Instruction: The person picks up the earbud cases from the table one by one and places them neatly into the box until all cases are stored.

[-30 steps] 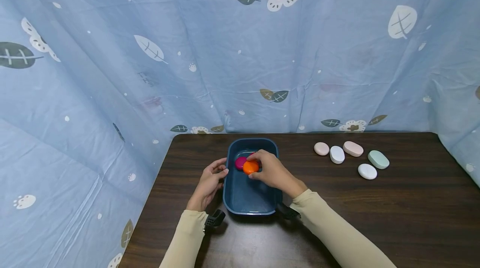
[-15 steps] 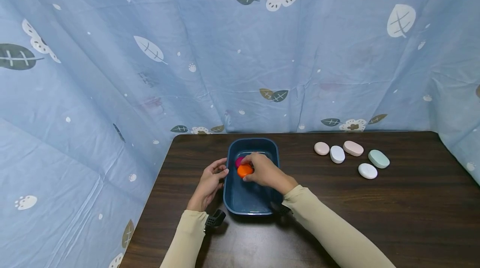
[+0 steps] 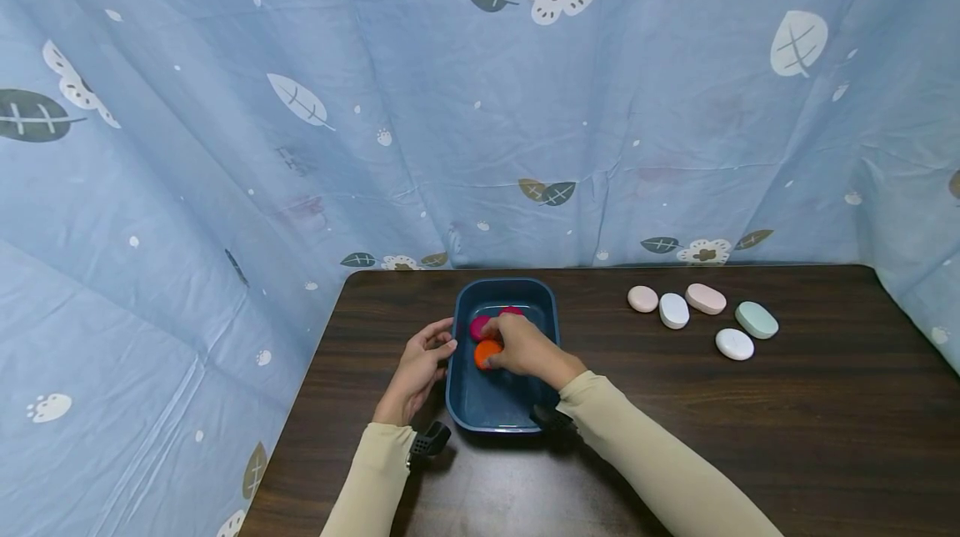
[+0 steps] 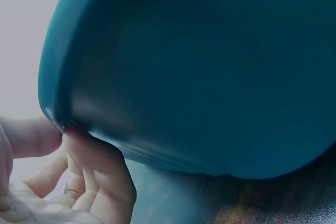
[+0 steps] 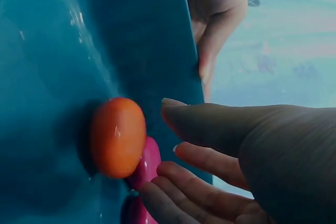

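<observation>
A blue plastic basin (image 3: 498, 404) stands on the table. My left hand (image 3: 416, 366) pinches its left rim between thumb and forefinger, as the left wrist view shows with the basin wall (image 4: 210, 77) close up. Inside, a glossy orange oval soap bar (image 3: 486, 355) lies near the left wall, beside a magenta soap bar (image 5: 150, 158). Another magenta bar (image 3: 512, 310) shows farther back, partly behind my right hand (image 3: 525, 347). That hand is over the basin; in the right wrist view its thumb and fingers are spread, apart from the orange bar, holding nothing.
Pale soap bars lie at the back right of the dark wooden table (image 3: 750, 437): two pink ones (image 3: 706, 298), two white ones (image 3: 734, 344) and a mint green one (image 3: 757, 319). A blue patterned curtain (image 3: 480, 103) hangs behind the table's back edge.
My right hand has carried the orange soap bar left and down into the basin and let go of it. The left hand has stayed at the rim.
</observation>
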Action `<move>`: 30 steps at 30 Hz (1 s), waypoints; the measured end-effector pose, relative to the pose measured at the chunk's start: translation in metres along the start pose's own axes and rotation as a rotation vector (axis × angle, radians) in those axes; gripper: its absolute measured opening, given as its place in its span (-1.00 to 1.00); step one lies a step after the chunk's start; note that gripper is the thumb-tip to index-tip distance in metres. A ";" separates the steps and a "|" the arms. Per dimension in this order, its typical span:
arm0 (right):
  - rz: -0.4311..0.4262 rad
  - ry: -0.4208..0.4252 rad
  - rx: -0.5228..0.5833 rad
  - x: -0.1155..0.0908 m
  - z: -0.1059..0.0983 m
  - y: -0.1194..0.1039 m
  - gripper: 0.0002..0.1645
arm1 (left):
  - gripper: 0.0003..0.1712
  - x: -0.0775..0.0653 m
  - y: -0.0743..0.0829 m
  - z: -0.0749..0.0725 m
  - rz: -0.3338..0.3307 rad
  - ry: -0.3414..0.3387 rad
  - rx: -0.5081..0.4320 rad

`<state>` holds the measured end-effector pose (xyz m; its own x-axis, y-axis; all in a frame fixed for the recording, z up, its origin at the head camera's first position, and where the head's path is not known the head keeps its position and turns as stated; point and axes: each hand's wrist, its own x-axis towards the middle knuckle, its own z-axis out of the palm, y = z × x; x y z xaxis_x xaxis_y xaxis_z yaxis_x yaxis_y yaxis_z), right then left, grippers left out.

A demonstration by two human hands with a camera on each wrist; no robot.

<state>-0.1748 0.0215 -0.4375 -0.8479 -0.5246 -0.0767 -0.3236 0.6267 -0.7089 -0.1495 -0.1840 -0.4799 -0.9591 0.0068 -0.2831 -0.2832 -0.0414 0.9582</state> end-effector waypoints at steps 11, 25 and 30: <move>-0.026 0.149 0.121 -0.030 -0.025 0.022 -0.54 | -0.50 0.001 -0.002 0.000 0.010 -0.002 -0.013; 0.056 0.434 0.117 -0.098 -0.075 0.093 -0.52 | -0.51 0.001 -0.002 -0.001 0.005 0.003 -0.010; 0.118 0.484 0.086 -0.122 -0.088 0.122 -0.51 | -0.51 0.002 -0.001 0.000 0.003 0.002 -0.015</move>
<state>-0.1479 0.2124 -0.4526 -0.9807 -0.1131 0.1594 -0.1952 0.6049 -0.7720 -0.1506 -0.1835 -0.4813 -0.9598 0.0043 -0.2807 -0.2805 -0.0560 0.9582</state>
